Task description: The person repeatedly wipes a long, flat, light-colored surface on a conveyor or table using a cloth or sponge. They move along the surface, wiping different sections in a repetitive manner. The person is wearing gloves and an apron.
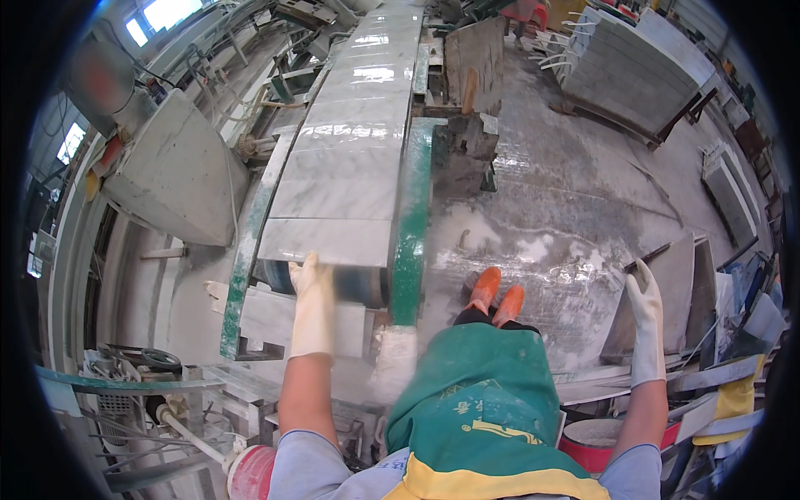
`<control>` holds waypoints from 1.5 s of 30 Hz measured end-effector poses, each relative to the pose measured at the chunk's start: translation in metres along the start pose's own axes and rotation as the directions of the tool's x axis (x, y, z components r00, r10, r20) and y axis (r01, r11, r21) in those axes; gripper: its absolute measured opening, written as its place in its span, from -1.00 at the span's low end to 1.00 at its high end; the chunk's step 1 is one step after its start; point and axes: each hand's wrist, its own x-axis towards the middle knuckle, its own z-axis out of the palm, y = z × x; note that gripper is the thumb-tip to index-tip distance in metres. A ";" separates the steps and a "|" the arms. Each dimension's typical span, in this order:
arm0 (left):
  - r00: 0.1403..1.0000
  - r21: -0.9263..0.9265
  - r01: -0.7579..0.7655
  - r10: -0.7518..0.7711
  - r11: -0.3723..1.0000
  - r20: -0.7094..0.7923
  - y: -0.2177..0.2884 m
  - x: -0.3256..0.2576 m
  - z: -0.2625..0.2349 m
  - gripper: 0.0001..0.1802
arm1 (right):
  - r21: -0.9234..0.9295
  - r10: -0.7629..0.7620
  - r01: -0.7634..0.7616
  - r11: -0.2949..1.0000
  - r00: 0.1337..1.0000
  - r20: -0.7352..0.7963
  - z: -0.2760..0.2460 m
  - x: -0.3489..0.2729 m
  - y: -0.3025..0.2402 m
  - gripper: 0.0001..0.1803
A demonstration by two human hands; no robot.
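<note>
Marble slab (329,240) at frame centre: gloved left hand (312,287) grips its near edge; gloved right hand (644,293) holds a leaning slab (667,292) at right.

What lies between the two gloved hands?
In the head view, between the left hand on the stone slab and the right hand: a green rail, orange boots, wet floor.

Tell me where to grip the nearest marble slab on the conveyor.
Probably the near short edge of the marble slab, from the person's side. It overhangs the conveyor end; green rails block both long sides. The left hand already touches that edge.
</note>
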 end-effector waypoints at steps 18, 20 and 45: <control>0.998 0.231 0.006 0.007 0.973 -0.058 0.007 0.009 0.006 -0.37 | -0.067 0.151 -0.164 0.984 0.975 -0.165 -0.045 -0.075 0.083 -0.44; 0.995 0.407 0.008 0.031 0.913 -0.091 0.012 0.009 0.006 -0.51 | -0.049 0.192 -0.202 0.978 0.969 -0.157 -0.050 -0.079 0.094 -0.44; 0.713 0.689 -0.627 0.089 -0.363 0.696 0.037 -0.049 0.038 -0.39 | -0.659 -0.104 -0.663 0.355 0.673 -0.733 -0.282 -0.251 0.225 -0.44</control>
